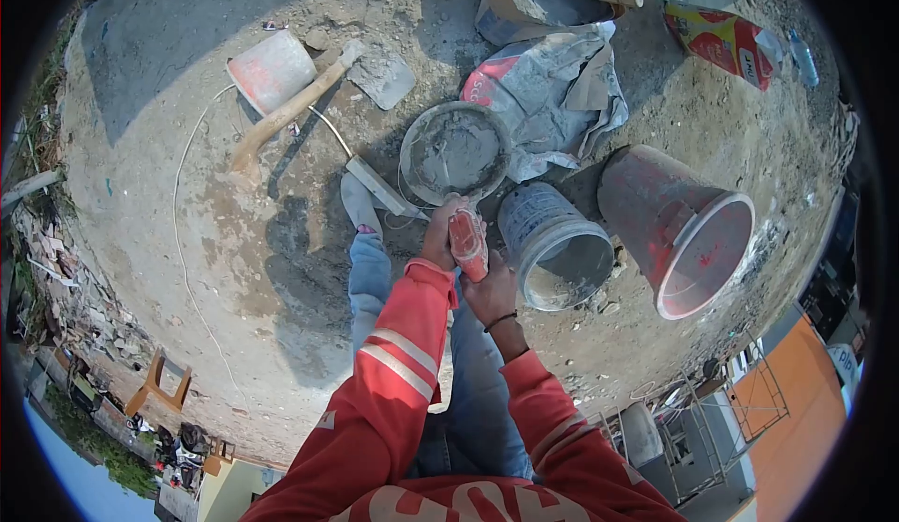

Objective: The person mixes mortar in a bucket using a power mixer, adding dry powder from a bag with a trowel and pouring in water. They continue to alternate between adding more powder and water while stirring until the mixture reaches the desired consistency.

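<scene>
A red power drill [468, 244], dusty with grey, is held upright between my two hands. My left hand [440, 234] is wrapped round its front side, fingers closed. Closed on its rear end is my right hand [493, 293], with a dark band at the wrist. Just ahead of the drill stands a bucket [406, 168] of wet grey mortar [461, 143]. The drill's lower end is hidden beneath its body. Left of the bucket, a power strip [382, 189] lies beside my foot, with a cord running off it.
On the right stand a grey-white bucket [536, 215] and a large reddish bucket [646, 194]. A torn cement bag [552, 91] lies behind the mortar. To the left are a wooden-handled hoe [298, 110] and an overturned pail [272, 71]. A white cord [178, 194] crosses the dirt.
</scene>
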Demonstrator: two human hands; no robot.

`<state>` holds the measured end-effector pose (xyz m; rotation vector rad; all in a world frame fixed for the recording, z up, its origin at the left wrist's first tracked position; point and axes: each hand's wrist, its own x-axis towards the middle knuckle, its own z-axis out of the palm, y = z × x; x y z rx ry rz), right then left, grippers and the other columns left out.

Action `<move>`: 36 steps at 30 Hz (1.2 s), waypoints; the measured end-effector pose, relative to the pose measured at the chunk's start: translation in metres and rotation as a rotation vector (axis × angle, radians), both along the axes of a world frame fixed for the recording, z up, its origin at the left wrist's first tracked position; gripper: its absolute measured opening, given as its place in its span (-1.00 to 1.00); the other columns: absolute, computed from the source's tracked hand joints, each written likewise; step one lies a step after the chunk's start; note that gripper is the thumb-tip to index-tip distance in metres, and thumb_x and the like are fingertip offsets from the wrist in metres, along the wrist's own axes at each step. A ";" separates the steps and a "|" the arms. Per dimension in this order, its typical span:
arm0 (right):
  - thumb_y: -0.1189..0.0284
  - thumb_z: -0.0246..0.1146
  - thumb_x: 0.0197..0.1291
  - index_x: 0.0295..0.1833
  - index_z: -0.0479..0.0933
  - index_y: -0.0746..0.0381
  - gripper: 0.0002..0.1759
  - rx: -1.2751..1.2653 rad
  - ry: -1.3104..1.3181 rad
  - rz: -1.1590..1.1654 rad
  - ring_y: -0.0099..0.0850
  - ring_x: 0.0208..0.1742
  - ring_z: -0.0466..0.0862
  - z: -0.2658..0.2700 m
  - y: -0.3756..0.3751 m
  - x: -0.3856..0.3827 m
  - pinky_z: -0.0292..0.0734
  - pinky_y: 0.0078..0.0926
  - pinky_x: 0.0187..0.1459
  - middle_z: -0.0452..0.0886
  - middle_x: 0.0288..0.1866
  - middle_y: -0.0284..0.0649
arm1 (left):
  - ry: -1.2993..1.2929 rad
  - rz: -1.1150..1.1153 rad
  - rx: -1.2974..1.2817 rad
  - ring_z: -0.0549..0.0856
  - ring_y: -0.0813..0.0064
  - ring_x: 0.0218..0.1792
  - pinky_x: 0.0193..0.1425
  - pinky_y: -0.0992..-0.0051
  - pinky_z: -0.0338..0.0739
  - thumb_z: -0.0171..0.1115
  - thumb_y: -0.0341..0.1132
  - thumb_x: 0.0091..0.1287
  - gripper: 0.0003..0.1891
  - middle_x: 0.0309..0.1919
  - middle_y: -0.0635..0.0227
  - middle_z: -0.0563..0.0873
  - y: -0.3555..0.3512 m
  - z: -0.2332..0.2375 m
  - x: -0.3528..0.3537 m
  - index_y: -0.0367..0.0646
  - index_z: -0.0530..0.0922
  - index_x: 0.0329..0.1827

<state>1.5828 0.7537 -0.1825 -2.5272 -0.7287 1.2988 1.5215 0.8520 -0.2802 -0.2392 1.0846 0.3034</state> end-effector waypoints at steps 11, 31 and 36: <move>0.51 0.44 0.00 0.16 0.38 0.41 -0.40 0.213 0.122 -0.495 0.24 -0.06 0.72 -0.016 0.034 -0.113 0.61 -0.01 -0.01 0.68 -0.06 0.24 | 0.046 -0.364 -0.008 0.74 0.40 -0.32 -0.20 0.38 0.71 0.36 0.00 0.38 -0.63 -0.25 0.33 0.70 0.049 0.015 -0.068 -0.10 0.57 -0.01; 0.27 0.30 0.40 -0.19 0.55 0.21 -0.78 0.184 1.347 -1.383 -0.39 -0.45 0.64 -0.190 0.074 -0.028 0.70 -0.35 -0.37 0.62 -0.39 -0.25 | 0.572 -1.318 0.706 0.59 -0.20 0.19 0.31 0.06 0.46 0.46 -0.11 0.19 -0.36 0.10 -0.25 0.63 -0.013 0.054 -0.131 -0.47 0.52 0.16; 0.42 0.34 0.40 -0.28 0.45 0.16 -0.79 0.116 1.791 -1.489 -0.51 -0.68 0.51 -0.259 0.088 -0.031 0.45 -0.35 -0.66 0.55 -0.58 -0.33 | 0.673 -1.173 0.713 0.60 -0.19 0.16 0.28 0.06 0.47 0.44 -0.19 0.21 -0.43 0.09 -0.18 0.64 -0.025 0.048 -0.136 -0.37 0.53 0.20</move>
